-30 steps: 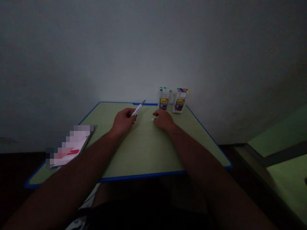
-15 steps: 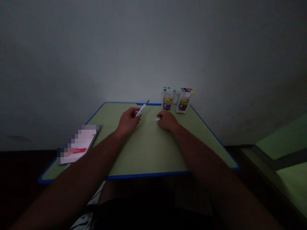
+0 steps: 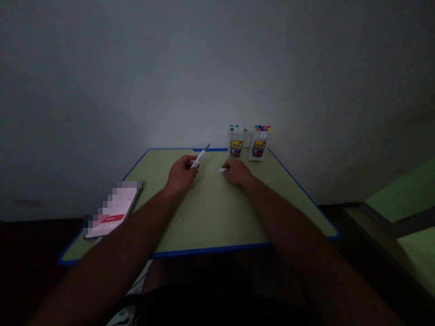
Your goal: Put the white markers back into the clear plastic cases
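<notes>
My left hand (image 3: 181,173) rests on the green table (image 3: 204,213) with its fingers closed round a white marker (image 3: 200,157), whose grey tip points up and away to the right. My right hand (image 3: 237,172) lies a little to the right, fingers curled, pinching a small white piece (image 3: 223,170) that looks like the marker's cap. Two clear packs of coloured markers (image 3: 260,143) stand upright at the table's far right corner, just beyond my right hand.
A booklet with a red stripe (image 3: 113,212) lies at the table's left edge. The table has a blue rim and stands against a plain wall. Another green surface (image 3: 408,213) shows at the far right. The room is dim.
Both hands stay almost where they were. The white piece now shows more clearly at my right fingertips. The view has shifted slightly.
</notes>
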`<control>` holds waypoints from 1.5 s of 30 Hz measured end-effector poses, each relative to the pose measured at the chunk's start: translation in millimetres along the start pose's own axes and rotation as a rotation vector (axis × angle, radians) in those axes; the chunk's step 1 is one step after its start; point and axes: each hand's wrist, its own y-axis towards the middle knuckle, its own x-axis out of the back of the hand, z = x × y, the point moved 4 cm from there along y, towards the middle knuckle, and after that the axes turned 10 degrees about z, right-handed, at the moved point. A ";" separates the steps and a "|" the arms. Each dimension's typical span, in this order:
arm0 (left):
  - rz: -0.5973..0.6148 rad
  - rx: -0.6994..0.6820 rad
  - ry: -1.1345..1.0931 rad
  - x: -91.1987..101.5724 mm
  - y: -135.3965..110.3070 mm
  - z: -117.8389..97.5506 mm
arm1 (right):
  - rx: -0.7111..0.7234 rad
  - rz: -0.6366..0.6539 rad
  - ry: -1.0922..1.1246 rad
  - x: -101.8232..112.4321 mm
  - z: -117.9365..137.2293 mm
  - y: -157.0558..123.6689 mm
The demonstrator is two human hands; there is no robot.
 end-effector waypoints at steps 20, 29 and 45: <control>0.025 -0.013 -0.001 2.4 -0.3 4.9 | 0.135 -0.053 0.859 8.9 5.4 3.1; 0.034 -0.011 -0.019 0.1 -1.9 0.7 | 0.142 -0.032 0.950 7.2 8.7 3.8; 0.044 0.018 -0.064 -2.4 -4.2 -2.7 | 0.110 -0.111 1.117 14.0 4.2 2.9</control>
